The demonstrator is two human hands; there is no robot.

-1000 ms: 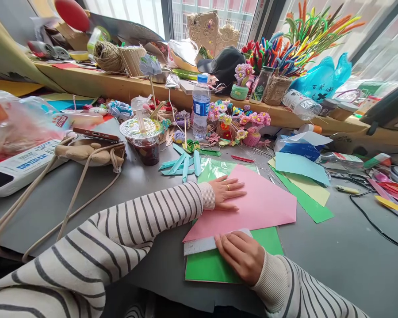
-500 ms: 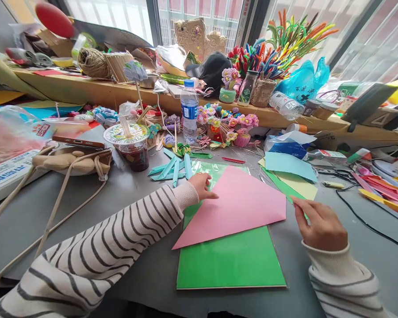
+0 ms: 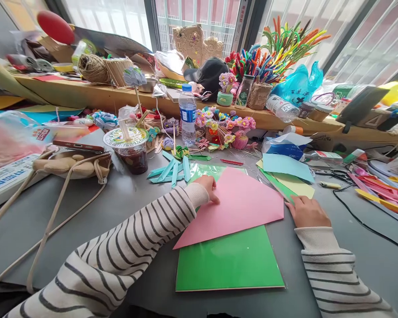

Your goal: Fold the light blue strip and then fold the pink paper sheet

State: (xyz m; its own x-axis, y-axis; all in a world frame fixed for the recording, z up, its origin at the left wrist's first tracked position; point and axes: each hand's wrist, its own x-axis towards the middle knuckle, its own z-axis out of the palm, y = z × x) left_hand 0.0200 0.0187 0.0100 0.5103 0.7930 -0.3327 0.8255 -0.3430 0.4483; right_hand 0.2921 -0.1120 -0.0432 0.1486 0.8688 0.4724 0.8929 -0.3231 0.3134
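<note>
A large pink paper sheet [image 3: 242, 203] with angled edges lies over a green pack of paper [image 3: 230, 265] in a clear sleeve. My left hand [image 3: 209, 186] rests on the pink sheet's upper left part, thumb stretched out on it and apart from the bent forefinger; the other fingers are partly hidden. To the right, my right hand [image 3: 310, 213] has its fingertips and thumb at the near corner of a green paper sheet [image 3: 278, 186]. That sheet lies partly beneath a pale yellow sheet [image 3: 296, 185] and a light blue sheet [image 3: 287, 166].
Folded light blue paper strips [image 3: 172, 170] lie beyond my left arm. A drink cup [image 3: 131, 152], a water bottle [image 3: 187, 117] and crocheted flowers [image 3: 225, 126] stand behind. Scissors [image 3: 333, 174], a black cable [image 3: 358, 218] and coloured strips [image 3: 381, 192] are at right. A bag [image 3: 73, 165] sits left.
My right hand has moved a little left and away from me, its fingers coming down onto the green sheet's corner. My left hand has shifted slightly on the pink sheet.
</note>
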